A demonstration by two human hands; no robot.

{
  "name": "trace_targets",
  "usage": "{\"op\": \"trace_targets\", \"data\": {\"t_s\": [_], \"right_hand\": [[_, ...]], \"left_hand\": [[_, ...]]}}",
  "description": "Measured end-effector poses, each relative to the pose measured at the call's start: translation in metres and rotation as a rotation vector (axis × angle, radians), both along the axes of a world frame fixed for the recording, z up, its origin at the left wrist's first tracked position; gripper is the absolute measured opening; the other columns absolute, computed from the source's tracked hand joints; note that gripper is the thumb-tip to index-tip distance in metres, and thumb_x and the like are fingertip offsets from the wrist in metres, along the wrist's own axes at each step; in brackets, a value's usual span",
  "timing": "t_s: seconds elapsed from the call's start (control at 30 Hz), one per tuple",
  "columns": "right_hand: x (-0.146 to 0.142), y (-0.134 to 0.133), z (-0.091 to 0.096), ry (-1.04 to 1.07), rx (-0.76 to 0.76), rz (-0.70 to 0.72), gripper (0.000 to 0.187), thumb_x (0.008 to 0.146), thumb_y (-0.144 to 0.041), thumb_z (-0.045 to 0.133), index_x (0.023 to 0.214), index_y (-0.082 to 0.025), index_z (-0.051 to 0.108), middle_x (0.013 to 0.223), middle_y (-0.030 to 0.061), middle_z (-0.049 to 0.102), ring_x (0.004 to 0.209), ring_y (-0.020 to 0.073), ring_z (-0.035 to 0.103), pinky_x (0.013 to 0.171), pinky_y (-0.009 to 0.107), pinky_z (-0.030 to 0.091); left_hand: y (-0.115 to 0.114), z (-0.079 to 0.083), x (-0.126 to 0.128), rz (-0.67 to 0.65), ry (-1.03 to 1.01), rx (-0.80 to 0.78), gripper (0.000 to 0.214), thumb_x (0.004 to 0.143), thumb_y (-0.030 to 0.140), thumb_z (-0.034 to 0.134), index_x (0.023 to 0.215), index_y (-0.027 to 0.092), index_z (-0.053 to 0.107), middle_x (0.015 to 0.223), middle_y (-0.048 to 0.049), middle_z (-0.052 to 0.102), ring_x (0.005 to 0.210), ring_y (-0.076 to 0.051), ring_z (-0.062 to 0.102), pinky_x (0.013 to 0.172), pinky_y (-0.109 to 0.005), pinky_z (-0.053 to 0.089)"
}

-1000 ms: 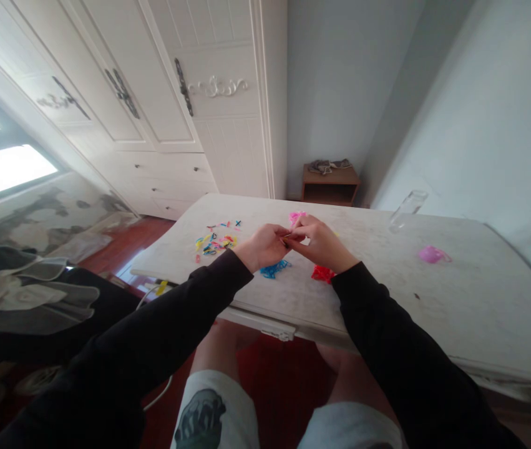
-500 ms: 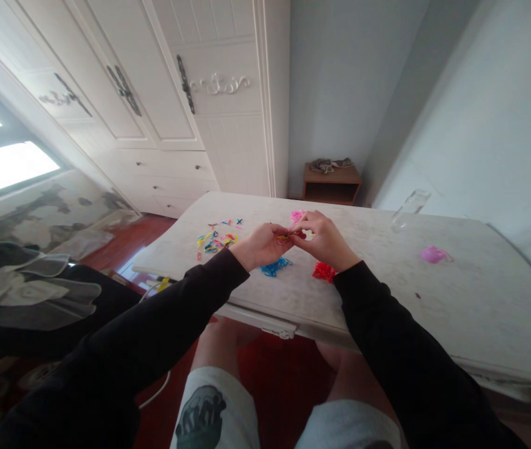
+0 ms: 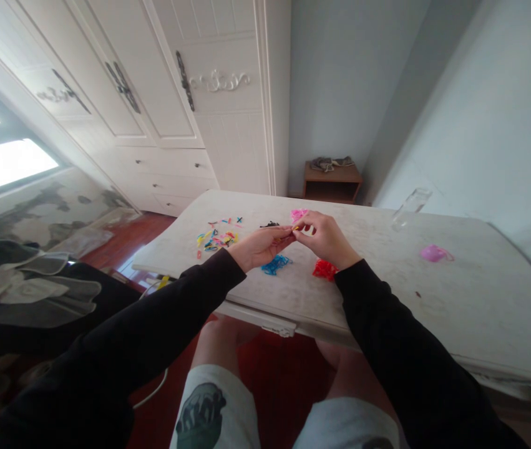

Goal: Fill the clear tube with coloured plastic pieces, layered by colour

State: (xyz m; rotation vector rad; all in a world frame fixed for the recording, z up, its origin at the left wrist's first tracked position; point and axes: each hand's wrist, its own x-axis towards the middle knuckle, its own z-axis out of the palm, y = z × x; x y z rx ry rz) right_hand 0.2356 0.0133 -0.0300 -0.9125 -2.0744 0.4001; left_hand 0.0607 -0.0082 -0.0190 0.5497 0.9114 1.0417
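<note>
Your hands are together in the air just above and behind the blue heap [image 3: 274,264] of small loops, which lies on the white table [image 3: 433,299] close to its near edge. Your right hand [image 3: 324,237] is up and to the right of that heap. Its thumb and forefinger are pinched on a tiny yellowish piece [image 3: 295,228], too small to make out in detail. Your left hand [image 3: 260,244] is up and to the left of the blue heap, with its fingers stretched out toward the right hand so that the fingertips meet at the piece. I cannot tell whether the left fingers actually grip the piece or only touch it. Both of your sleeves are black, and your forearms pass on either side of the blue heap.

A red heap [image 3: 324,269] lies just to the right of the blue heap, partly under your right wrist. Behind the blue heap, past your fingertips, sits a pink heap [image 3: 297,214], with a small black piece [image 3: 271,224] to its left. To the left of the blue heap and a little farther back, a scatter of mixed colours [image 3: 216,238] is spread on the tabletop. Well to the right of the blue heap is a pale purple clump [image 3: 433,253], and farther back on that side a clear glass [image 3: 410,206] lies tilted. Far behind the blue heap, beyond the table, a wooden stand [image 3: 333,182] with a cloth [image 3: 328,163] on top stands next to a white wardrobe [image 3: 228,125].
</note>
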Motion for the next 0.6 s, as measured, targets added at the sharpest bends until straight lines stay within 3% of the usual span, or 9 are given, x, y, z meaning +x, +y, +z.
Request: {"op": "trace_targets", "data": {"t_s": [0.33, 0.5, 0.6], "right_hand": [[-0.002, -0.003, 0.001, 0.211, -0.164, 0.019, 0.007, 0.081, -0.023, 0.07, 0.086, -0.019, 0.074, 0.08, 0.0044, 0.077, 0.073, 0.0185, 0.069, 0.069, 0.032, 0.055], [0.01, 0.003, 0.01, 0.394, -0.039, -0.253, 0.011, 0.079, -0.021, 0.067, 0.09, -0.021, 0.07, 0.078, 0.0014, 0.071, 0.071, 0.0169, 0.065, 0.066, 0.031, 0.053], [0.024, 0.012, 0.014, 0.474, 0.062, -0.422, 0.005, 0.079, -0.021, 0.063, 0.084, -0.022, 0.065, 0.076, 0.0006, 0.067, 0.072, 0.017, 0.062, 0.066, 0.032, 0.052]], "left_hand": [[0.002, 0.004, -0.009, 0.034, 0.077, 0.062, 0.023, 0.091, -0.008, 0.058, 0.078, 0.006, 0.071, 0.081, -0.0078, 0.072, 0.076, -0.011, 0.072, 0.074, -0.015, 0.059], [0.022, 0.008, -0.021, 0.158, 0.156, 0.116, 0.019, 0.086, -0.01, 0.064, 0.079, 0.007, 0.069, 0.08, -0.0082, 0.072, 0.075, -0.011, 0.072, 0.074, -0.017, 0.06], [0.038, 0.008, -0.013, 0.071, 0.279, 0.167, 0.018, 0.082, -0.011, 0.067, 0.077, 0.006, 0.069, 0.08, -0.0112, 0.073, 0.074, -0.013, 0.072, 0.077, -0.022, 0.06]]}}
